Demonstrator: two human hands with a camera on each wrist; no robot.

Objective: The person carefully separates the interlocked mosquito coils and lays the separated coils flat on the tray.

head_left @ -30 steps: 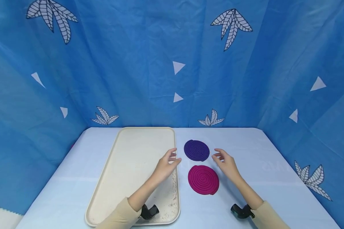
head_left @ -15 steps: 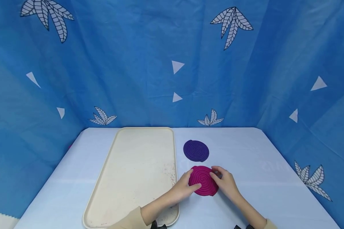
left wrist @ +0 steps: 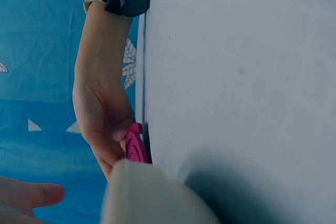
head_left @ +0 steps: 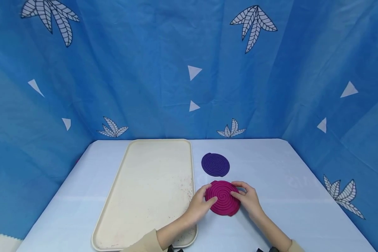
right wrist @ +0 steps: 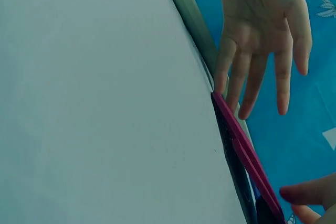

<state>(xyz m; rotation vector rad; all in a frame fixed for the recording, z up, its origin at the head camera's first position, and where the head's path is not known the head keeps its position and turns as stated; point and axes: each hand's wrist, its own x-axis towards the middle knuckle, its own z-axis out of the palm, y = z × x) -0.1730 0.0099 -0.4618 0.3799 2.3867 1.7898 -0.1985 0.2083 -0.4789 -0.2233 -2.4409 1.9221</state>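
Note:
A magenta round spiral trivet (head_left: 223, 203) is on the white table between my two hands. My right hand (head_left: 249, 199) pinches its right edge, thumb over the top and fingers beyond the rim. At the left rim, my left hand (head_left: 197, 206) has its fingers extended, with the thumb spread over the trivet in the head view. Seen from the right wrist, the trivet (right wrist: 247, 156) tilts, with a dark shadow below it, and the left hand's (right wrist: 262, 40) fingers point straight down to its far edge. A purple spiral trivet (head_left: 215, 165) lies flat just behind.
A long cream tray (head_left: 154, 182) with a raised rim and brownish specks stands left of the trivets, under my left forearm. White table surface (head_left: 286, 175) extends to the right. Blue patterned cloth (head_left: 176, 70) rises at the back and both sides.
Both hands came down and inward from beside the purple trivet to the magenta one. Since half a second ago, the magenta trivet has shifted very slightly to the left.

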